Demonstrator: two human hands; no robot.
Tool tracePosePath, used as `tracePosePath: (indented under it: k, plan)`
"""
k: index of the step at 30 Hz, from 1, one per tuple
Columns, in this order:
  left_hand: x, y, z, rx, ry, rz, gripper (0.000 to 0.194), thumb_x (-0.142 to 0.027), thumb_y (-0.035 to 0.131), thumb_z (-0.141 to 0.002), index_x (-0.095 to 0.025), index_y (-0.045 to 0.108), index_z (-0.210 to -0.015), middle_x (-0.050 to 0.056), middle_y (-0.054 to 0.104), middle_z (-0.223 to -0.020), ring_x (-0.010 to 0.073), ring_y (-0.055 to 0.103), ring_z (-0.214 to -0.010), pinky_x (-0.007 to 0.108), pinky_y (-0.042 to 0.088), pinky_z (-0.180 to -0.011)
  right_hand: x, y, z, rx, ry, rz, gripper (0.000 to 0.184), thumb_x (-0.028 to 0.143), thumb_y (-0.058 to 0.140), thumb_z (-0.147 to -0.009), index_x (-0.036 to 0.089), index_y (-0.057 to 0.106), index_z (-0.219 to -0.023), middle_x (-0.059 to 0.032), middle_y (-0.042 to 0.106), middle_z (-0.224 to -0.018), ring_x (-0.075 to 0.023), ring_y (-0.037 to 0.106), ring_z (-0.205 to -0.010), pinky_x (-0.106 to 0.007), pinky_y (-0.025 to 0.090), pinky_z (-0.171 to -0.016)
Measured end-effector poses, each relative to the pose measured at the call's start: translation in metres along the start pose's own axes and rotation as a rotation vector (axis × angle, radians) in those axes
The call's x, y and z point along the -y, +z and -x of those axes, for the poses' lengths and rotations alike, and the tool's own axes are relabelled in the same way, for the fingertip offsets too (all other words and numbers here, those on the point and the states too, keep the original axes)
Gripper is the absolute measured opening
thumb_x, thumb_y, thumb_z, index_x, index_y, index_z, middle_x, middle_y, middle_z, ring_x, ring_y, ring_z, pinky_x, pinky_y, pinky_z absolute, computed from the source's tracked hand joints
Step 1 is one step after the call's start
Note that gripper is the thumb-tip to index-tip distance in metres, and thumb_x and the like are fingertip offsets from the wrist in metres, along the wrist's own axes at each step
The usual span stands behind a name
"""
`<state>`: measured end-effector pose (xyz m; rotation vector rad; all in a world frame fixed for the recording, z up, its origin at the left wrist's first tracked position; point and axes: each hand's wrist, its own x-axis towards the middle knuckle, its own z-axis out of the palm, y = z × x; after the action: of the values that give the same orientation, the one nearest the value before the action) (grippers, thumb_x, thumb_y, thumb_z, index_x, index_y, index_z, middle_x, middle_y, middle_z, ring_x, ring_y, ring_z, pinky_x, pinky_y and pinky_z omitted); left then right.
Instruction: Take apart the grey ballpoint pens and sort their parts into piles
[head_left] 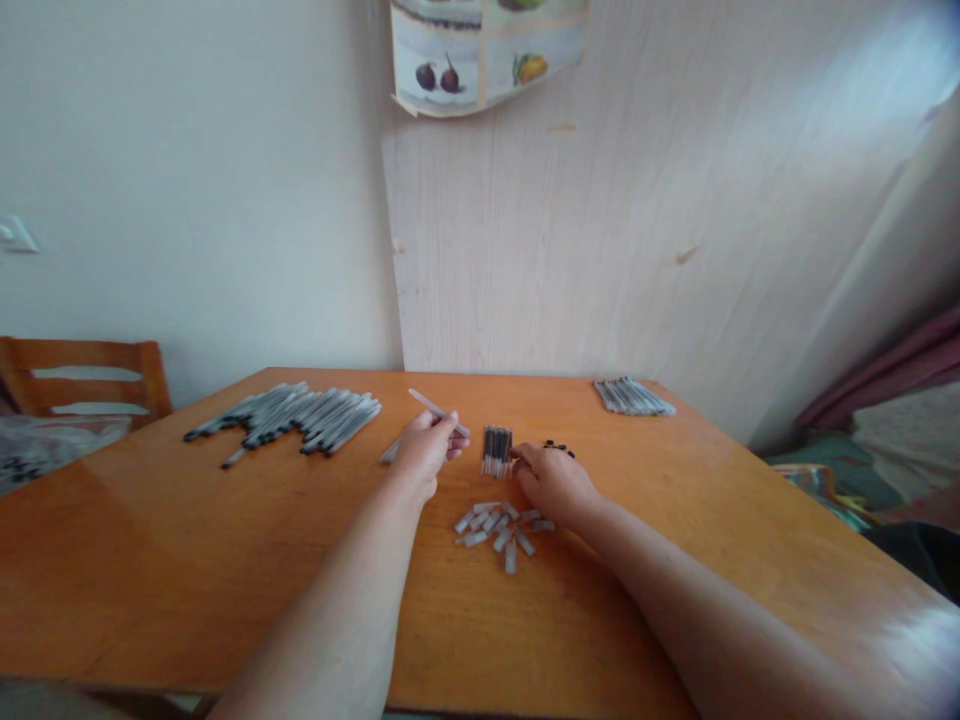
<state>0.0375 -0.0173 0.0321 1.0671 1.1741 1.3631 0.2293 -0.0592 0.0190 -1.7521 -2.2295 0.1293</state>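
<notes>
My left hand is closed around a clear pen barrel, which slants up and left out of the fingers. More clear barrel shows on the table, partly covered by that hand. Side by side to its right lies a row of dark pen refills with pale tips toward me. My right hand rests at the row's right edge, thumb and forefinger pinched on the endmost refill. Behind its knuckles sit small black plugs, partly hidden. Nearer me, several clear pen caps lie loosely scattered.
A wide pile of clear pens with black ends covers the table's left back. A neat stack of pens lies at the back right. The wooden table meets the wall behind. A chair and a plastic bag are at left.
</notes>
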Motion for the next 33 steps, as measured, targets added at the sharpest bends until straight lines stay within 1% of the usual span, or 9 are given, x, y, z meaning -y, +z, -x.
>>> tracePosePath:
  k: [6,13,17,20,23,26,30,33]
  plan:
    - [-0.001,-0.002,-0.001,-0.011,0.014,-0.005,0.019,-0.033,0.063,-0.08,-0.015,0.056,-0.082,0.007,0.069,-0.074,0.0119,0.064,-0.058,0.02,0.045,-0.051,-0.001,-0.001,0.0,-0.019,0.04,-0.013,0.035,0.025,0.038,-0.091,0.023,0.06,-0.118,-0.009,0.071,-0.106,-0.0209,0.065,-0.097,-0.028,0.041,-0.078]
    - [-0.002,-0.005,-0.002,-0.045,0.029,-0.029,0.023,-0.037,0.065,-0.077,-0.015,0.058,-0.078,0.006,0.069,-0.071,0.0108,0.063,-0.055,0.019,0.044,-0.05,0.006,-0.006,0.003,0.039,0.033,-0.027,0.039,0.022,0.042,-0.088,0.023,0.055,-0.125,-0.0087,0.071,-0.107,-0.0203,0.065,-0.097,-0.027,0.042,-0.079]
    - [-0.002,-0.006,-0.003,-0.049,0.041,-0.044,0.024,-0.038,0.065,-0.076,-0.015,0.058,-0.077,0.006,0.069,-0.072,0.0102,0.062,-0.055,0.019,0.044,-0.05,0.006,-0.008,0.004,0.042,0.044,-0.04,0.039,0.022,0.041,-0.089,0.022,0.055,-0.126,-0.0086,0.071,-0.107,-0.0195,0.065,-0.098,-0.027,0.042,-0.082]
    - [-0.002,-0.008,-0.005,-0.064,0.049,-0.048,0.025,-0.038,0.065,-0.076,-0.015,0.057,-0.076,0.006,0.068,-0.072,0.0096,0.061,-0.054,0.018,0.043,-0.05,0.002,-0.006,0.002,0.021,0.082,-0.036,0.038,0.024,0.039,-0.09,0.022,0.056,-0.125,-0.0086,0.071,-0.107,-0.0194,0.065,-0.098,-0.027,0.042,-0.082]
    - [-0.005,-0.01,-0.006,-0.095,0.062,-0.059,0.022,-0.037,0.063,-0.075,-0.015,0.058,-0.077,0.005,0.066,-0.07,0.0097,0.06,-0.054,0.018,0.043,-0.049,-0.003,-0.002,0.0,-0.034,0.118,-0.022,0.036,0.026,0.037,-0.091,0.022,0.057,-0.122,-0.0089,0.071,-0.106,-0.0204,0.065,-0.097,-0.028,0.043,-0.08]
    - [-0.01,-0.013,-0.005,-0.138,0.082,-0.062,0.019,-0.034,0.062,-0.074,-0.016,0.059,-0.078,0.002,0.063,-0.067,0.0093,0.058,-0.053,0.019,0.042,-0.048,-0.005,0.0,0.0,-0.08,0.117,-0.013,0.035,0.028,0.036,-0.092,0.022,0.058,-0.119,-0.0086,0.071,-0.104,-0.0209,0.065,-0.095,-0.028,0.043,-0.077]
    - [-0.018,-0.019,-0.004,-0.196,0.126,-0.085,0.017,-0.028,0.06,-0.069,-0.016,0.061,-0.081,-0.001,0.059,-0.063,0.0085,0.053,-0.051,0.019,0.04,-0.047,-0.007,-0.001,0.001,-0.084,0.108,-0.013,0.036,0.029,0.037,-0.092,0.022,0.057,-0.121,-0.0087,0.071,-0.103,-0.0203,0.065,-0.095,-0.027,0.042,-0.076]
    - [-0.019,-0.024,-0.006,-0.222,0.152,-0.164,0.017,-0.025,0.057,-0.067,-0.017,0.062,-0.081,-0.002,0.057,-0.062,0.0093,0.052,-0.053,0.019,0.039,-0.048,-0.008,-0.002,0.002,-0.088,0.105,-0.009,0.036,0.031,0.037,-0.092,0.022,0.058,-0.12,-0.0089,0.072,-0.101,-0.0205,0.065,-0.095,-0.027,0.042,-0.075]
